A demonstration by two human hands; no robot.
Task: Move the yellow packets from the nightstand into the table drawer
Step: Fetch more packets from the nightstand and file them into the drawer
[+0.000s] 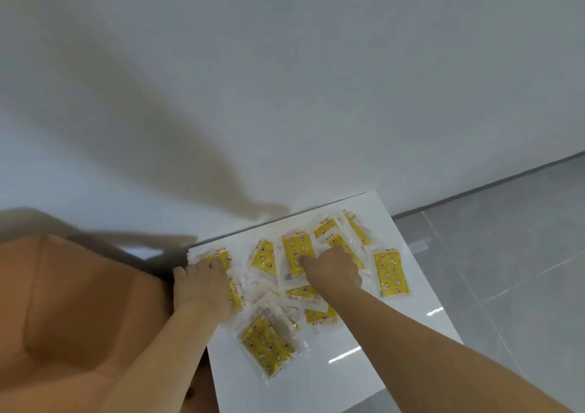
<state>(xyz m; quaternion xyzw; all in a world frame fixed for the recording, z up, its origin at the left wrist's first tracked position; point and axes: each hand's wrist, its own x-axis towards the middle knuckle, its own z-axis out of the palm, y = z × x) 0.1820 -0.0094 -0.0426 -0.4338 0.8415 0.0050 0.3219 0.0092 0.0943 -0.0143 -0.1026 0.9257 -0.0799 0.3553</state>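
Two bare arms come up from the bottom of the frame, closest to the camera. The left hand (202,286) lies at the left edge of the white nightstand (316,381), in the lower middle of the frame. Its fingers rest on a yellow packet (218,258) at the top left corner of the nightstand. I cannot tell if they pinch it or just press on it. The right hand (332,268) is curled over the middle of the pile of yellow packets (297,273), and its fingertips pinch at a packet there. The packets are spread all over the top half of the nightstand, many lying on each other. One packet (390,272) lies by itself toward the right. Another big one (266,343) lies lower down, near the left arm. An orange cushion (72,311) fills the lower left of the frame. A white wall (316,80) fills the top. Grey floor tiles (506,254) show at the right.
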